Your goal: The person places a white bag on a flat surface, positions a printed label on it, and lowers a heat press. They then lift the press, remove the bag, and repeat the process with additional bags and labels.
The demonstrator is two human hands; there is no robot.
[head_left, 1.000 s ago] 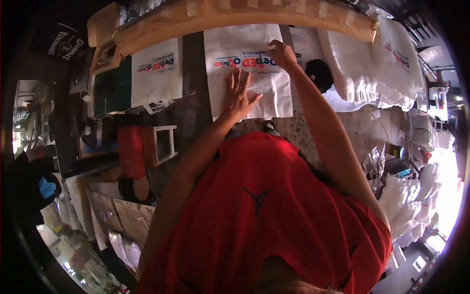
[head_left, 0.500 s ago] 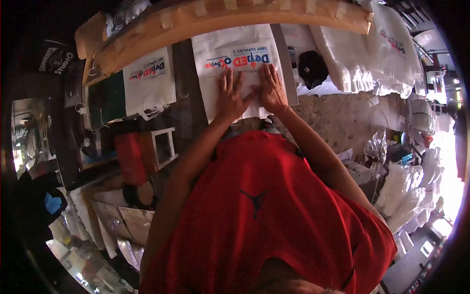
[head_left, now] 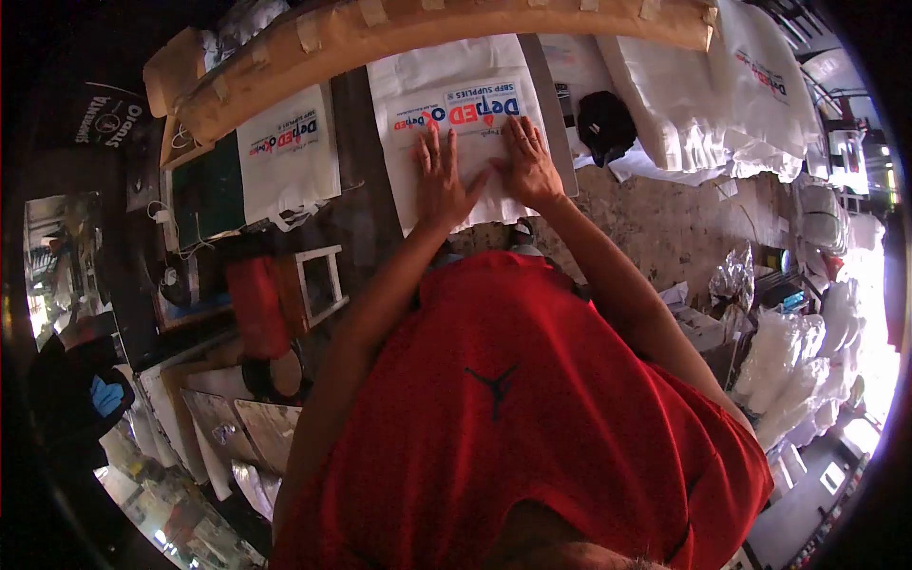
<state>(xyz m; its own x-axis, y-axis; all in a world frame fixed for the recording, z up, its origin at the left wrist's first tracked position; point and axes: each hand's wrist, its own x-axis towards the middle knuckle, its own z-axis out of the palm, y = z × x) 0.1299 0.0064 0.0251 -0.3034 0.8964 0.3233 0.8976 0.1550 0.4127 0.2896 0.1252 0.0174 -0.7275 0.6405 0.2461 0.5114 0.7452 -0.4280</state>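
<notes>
A white bag [head_left: 446, 71] with upside-down red and blue lettering lies flat in front of me on a dark board [head_left: 548, 109]. My left hand [head_left: 445, 182] rests on its near part, palm down, the fingers stretched out just below the print. Beside it, my right hand [head_left: 532, 169] also presses flat on the bag near its right edge, fingers extended. The two thumbs point towards each other over the fabric. Neither hand grips anything.
A long taped cardboard piece [head_left: 427, 33] crosses above the bag. Another printed bag [head_left: 294, 161] lies left, and more white bags [head_left: 665, 104] hang over the right side. A black cap [head_left: 606, 128] sits between. A red object [head_left: 256, 309] stands at lower left.
The view has shifted slightly, and the bag sits a little higher in it. Both hands stay flat on the bag with only small shifts.
</notes>
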